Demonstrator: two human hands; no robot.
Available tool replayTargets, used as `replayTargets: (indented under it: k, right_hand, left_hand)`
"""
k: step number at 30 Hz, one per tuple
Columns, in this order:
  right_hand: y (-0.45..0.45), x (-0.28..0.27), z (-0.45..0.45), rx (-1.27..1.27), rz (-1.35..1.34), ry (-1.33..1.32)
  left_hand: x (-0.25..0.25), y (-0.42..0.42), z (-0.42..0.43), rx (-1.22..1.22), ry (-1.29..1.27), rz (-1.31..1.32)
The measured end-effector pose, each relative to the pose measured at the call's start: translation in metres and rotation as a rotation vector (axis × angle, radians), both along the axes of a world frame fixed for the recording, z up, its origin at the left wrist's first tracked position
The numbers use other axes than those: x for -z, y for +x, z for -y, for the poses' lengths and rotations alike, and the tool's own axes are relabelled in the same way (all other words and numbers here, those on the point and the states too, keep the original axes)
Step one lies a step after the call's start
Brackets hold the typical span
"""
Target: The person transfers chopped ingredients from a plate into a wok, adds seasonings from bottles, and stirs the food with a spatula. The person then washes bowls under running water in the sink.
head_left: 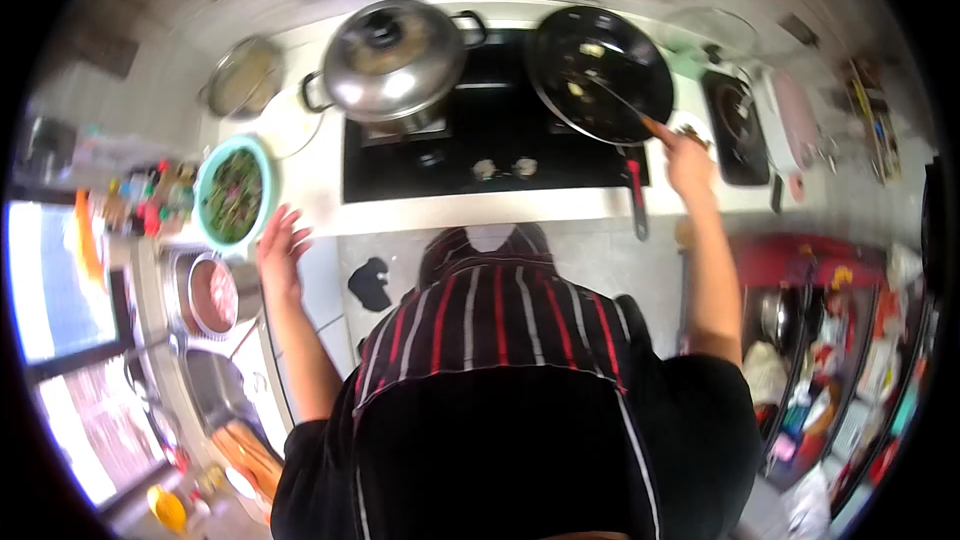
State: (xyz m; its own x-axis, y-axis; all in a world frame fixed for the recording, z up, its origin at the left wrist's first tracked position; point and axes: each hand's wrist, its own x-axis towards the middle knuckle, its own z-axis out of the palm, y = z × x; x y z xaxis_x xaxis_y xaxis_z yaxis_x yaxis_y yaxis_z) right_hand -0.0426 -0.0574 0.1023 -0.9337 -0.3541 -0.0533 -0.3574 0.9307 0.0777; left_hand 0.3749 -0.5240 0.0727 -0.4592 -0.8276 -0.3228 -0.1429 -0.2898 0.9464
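My right hand (690, 165) is closed around the handle of a long spatula (628, 105), whose far end reaches down into a black wok (640, 55). A few small pale pieces (592, 50) lie in the wok. The wok's red and black handle (636, 195) points toward me, left of my right forearm. At the counter's front edge my left hand (282, 242) is held with fingers apart and nothing in it. Just beyond it stands a light-blue bowl (268, 180) of leafy greens (235, 195); whether the fingertips touch its rim I cannot tell.
A lidded steel pot (395, 75) sits on the left of the black stove (450, 165). A pot with pinkish contents (212, 290) stands by the sink (215, 390) at left. A dark tray (735, 130) is right of the wok. Filled shelves (820, 380) stand at lower right.
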Motion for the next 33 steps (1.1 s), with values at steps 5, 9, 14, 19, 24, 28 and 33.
replayTargets:
  k: [5, 9, 14, 19, 24, 28, 33]
  right_hand:
    - [0.041, -0.09, -0.017, 0.028, 0.023, 0.051]
    - [0.034, -0.075, -0.009, 0.06, 0.09, 0.026]
    - [-0.001, -0.015, 0.041, 0.277, 0.017, 0.017]
    - [-0.007, 0.019, 0.071, 0.448, -0.006, -0.088]
    - [0.053, -0.022, 0.071, 0.368, 0.084, 0.034]
    - [0.088, -0.079, 0.056, 0.35, 0.027, 0.193]
    - [0.101, -0.1, 0.051, 0.331, 0.086, 0.155]
  left_hand:
    - [0.072, -0.017, 0.035, 0.113, 0.164, 0.009]
    - [0.148, -0.061, 0.095, -0.031, 0.416, -0.124]
    - [0.263, -0.097, 0.195, -0.163, 0.505, -0.363]
    - [0.282, -0.113, 0.245, -0.279, 0.65, -0.528]
    - [0.316, -0.117, 0.276, -0.287, 0.703, -0.579]
    - [0.297, -0.118, 0.265, -0.292, 0.603, -0.57]
    - [0.281, -0.104, 0.229, -0.231, 0.447, -0.524]
